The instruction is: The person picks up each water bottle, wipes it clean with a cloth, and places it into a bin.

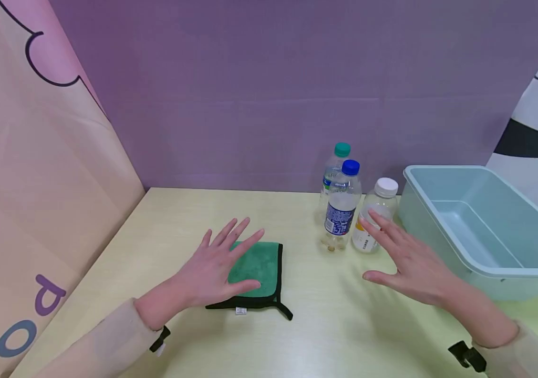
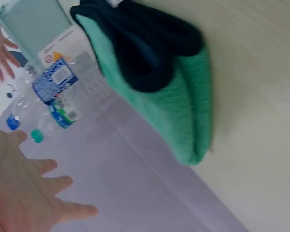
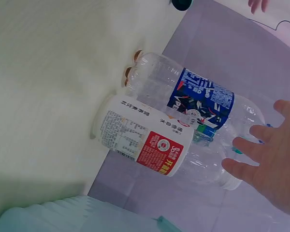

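My left hand (image 1: 214, 268) hovers with spread fingers over a folded green cloth with black edging (image 1: 261, 270), hiding its left part; the left wrist view shows the cloth's (image 2: 183, 96) thick folds apart from the fingers. Off to the right, my right hand (image 1: 408, 262) is also spread, holding nothing. Its fingertips overlap the white-capped bottle (image 1: 386, 191) in the head view, but the right wrist view shows them apart from that bottle's white and red label (image 3: 159, 145). Beside it stand a blue-capped bottle (image 1: 339, 218) and, partly hidden behind, a green-capped bottle (image 1: 342, 150).
A light blue plastic basin (image 1: 439, 226) stands at the right of the pale table (image 1: 307, 336), close to the white-capped bottle. A purple backdrop (image 1: 250, 94) rises behind the table's back edge, and a pink patterned sheet (image 1: 51, 173) hangs along the left.
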Demonstrator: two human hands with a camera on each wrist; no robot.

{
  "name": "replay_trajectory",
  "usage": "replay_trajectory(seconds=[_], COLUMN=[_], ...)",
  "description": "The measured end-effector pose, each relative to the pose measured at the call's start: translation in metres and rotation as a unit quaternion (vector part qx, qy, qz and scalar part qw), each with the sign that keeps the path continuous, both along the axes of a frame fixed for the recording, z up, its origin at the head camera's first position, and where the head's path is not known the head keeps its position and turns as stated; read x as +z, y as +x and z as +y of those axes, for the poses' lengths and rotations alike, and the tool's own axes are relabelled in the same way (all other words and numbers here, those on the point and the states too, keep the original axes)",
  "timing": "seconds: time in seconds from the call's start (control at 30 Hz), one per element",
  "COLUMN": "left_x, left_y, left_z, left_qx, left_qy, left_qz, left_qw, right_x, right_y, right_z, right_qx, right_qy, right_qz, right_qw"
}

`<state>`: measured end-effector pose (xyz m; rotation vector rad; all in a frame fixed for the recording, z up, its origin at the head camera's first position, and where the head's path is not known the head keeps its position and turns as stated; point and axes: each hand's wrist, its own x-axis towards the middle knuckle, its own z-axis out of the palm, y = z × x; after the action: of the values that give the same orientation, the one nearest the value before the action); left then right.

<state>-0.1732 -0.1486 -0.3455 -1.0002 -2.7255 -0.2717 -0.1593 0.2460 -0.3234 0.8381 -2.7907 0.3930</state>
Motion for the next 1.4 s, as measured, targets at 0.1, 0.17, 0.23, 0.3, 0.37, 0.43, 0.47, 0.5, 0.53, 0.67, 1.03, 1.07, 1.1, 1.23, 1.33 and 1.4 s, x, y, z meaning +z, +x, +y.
replay_trajectory(seconds=[0.1,0.17,0.23,0.3,0.37,0.43,0.47,0.5,0.53,0.67,1.03,1.07,1.1,1.23,1.33,1.4], left_x=[-0.005,-0.008,-0.012,-0.014,-0.017,-0.019,-0.019,-0.02,-0.02,-0.023,-0.037,-0.038,-0.04,-0.043,-0.047,-0.048], left_y=[-0.003,-0.005,-0.008,-0.01,-0.013,-0.015,-0.017,-0.018,-0.019,-0.025,-0.044,-0.045,-0.046,-0.05,-0.052,-0.053], left_z=[-0.001,-0.003,-0.004,-0.006,-0.007,-0.008,-0.008,-0.009,-0.009,-0.009,-0.01,-0.009,-0.009,-0.007,-0.006,-0.005], left_qx=[-0.006,-0.011,-0.016,-0.023,-0.03,-0.038,-0.041,-0.043,-0.046,-0.057,-0.071,-0.071,-0.071,-0.076,-0.079,-0.077], left_qy=[0.011,0.016,0.022,0.033,0.043,0.054,0.058,0.06,0.062,0.067,0.045,0.043,0.039,0.03,0.019,0.012], left_qz=[-0.027,-0.039,-0.05,-0.066,-0.084,-0.108,-0.122,-0.136,-0.15,-0.193,-0.201,-0.203,-0.204,-0.204,-0.195,-0.191], left_qw=[0.9996,0.999,0.9983,0.997,0.9951,0.992,0.99,0.988,0.9857,0.9772,0.9761,0.9756,0.9755,0.9756,0.9773,0.9785], right_x=[-0.002,-0.004,-0.006,-0.007,-0.008,-0.008,-0.007,-0.007,-0.007,-0.005,-0.002,-0.002,-0.002,-0.001,-0.001,0.0], right_y=[-0.002,-0.003,-0.004,-0.004,-0.005,-0.005,-0.006,-0.006,-0.007,-0.009,-0.014,-0.014,-0.014,-0.016,-0.018,-0.02], right_z=[0.001,0.001,0.001,0.002,0.002,0.001,0.001,0.001,0.002,0.003,0.002,0.002,0.002,0.002,0.003,0.003], right_qx=[0.007,0.012,0.015,0.015,0.015,0.013,0.013,0.013,0.013,0.013,0.006,0.004,0.003,0.001,0.004,0.004], right_qy=[-0.014,-0.024,-0.03,-0.034,-0.038,-0.042,-0.044,-0.047,-0.05,-0.061,-0.063,-0.063,-0.062,-0.066,-0.079,-0.085], right_qz=[-0.009,-0.012,-0.013,-0.015,-0.018,-0.024,-0.028,-0.031,-0.033,-0.042,-0.052,-0.053,-0.054,-0.055,-0.05,-0.045], right_qw=[1.0,1.0,0.999,0.999,0.999,0.999,0.999,0.998,0.998,0.997,0.997,0.997,0.997,0.996,0.996,0.995])
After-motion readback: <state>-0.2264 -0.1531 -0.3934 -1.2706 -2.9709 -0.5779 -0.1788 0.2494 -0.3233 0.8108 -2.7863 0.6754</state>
